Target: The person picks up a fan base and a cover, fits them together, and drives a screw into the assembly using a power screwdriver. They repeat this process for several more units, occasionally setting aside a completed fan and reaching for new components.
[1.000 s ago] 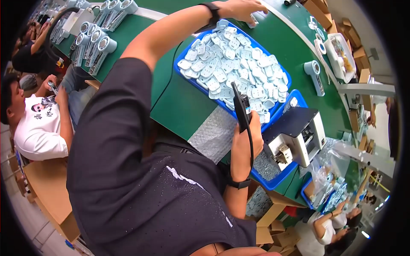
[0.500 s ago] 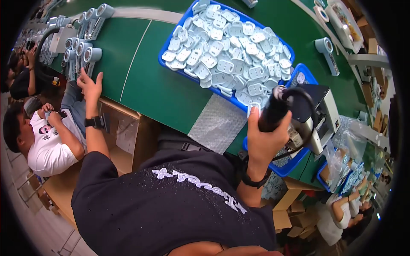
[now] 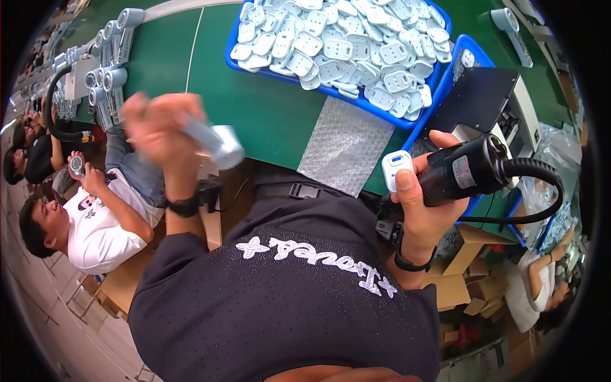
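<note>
My left hand, smeared by motion, is closed round the handle of a pale-blue device shaped like a small handheld fan. It is above the front edge of the table. In my right hand lies a black electric screwdriver with a ribbed cable, its body tilted sideways. Thumb and fingers of that same hand also pinch a small white plastic cover with a slot near one end. Beyond it, a blue tray is heaped with similar pale plastic covers.
More round-headed devices stand in groups at the table's left; another lies far right. Bubble wrap hangs over the front edge. A black-topped machine sits in a blue bin at right. Seated people work nearby.
My left hand has taken a pale-blue device from the left group and brought it rightward toward me. My right hand has turned the screwdriver sideways, showing the white cover more fully.
</note>
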A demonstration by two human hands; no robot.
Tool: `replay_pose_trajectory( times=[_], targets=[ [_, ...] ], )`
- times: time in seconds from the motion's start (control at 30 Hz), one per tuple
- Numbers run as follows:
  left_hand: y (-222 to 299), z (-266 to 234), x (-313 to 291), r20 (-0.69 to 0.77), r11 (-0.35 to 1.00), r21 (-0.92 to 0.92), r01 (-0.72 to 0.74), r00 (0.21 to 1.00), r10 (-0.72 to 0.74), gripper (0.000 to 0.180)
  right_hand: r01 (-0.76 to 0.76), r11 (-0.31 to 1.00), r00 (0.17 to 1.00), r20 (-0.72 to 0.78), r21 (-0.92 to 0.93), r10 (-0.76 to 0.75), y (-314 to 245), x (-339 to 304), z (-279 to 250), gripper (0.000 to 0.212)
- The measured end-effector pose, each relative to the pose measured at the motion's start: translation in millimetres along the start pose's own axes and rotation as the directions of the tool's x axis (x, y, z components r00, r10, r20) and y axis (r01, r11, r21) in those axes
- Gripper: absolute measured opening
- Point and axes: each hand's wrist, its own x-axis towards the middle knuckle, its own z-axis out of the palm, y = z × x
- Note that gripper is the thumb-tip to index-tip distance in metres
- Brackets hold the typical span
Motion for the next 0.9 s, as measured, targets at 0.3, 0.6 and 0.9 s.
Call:
replay_pose_trajectory(
  times=[0.3,0.6,0.9],
  targets=[
    [27.2,129.0,-41.5,0.21,0.947,-0.315,0.065,0.978,0.002,0.052,-0.053,0.995,0.997,-0.052,0.089,0.057,8.5,-23.8,-2.0,0.063],
    [-2.6,204.2,-70.1,0.359,0.861,-0.489,-0.136,0.869,0.341,0.054,-0.017,0.999,0.985,-0.17,0.05,0.025,-0.5,-37.5,-7.2,0.058],
    [-7.9,211.8,-77.8,0.466,0.877,-0.467,-0.114,0.811,0.354,0.04,-0.129,0.991,0.991,-0.025,-0.016,0.129,26.1,-42.9,-37.7,0.058]
  ],
)
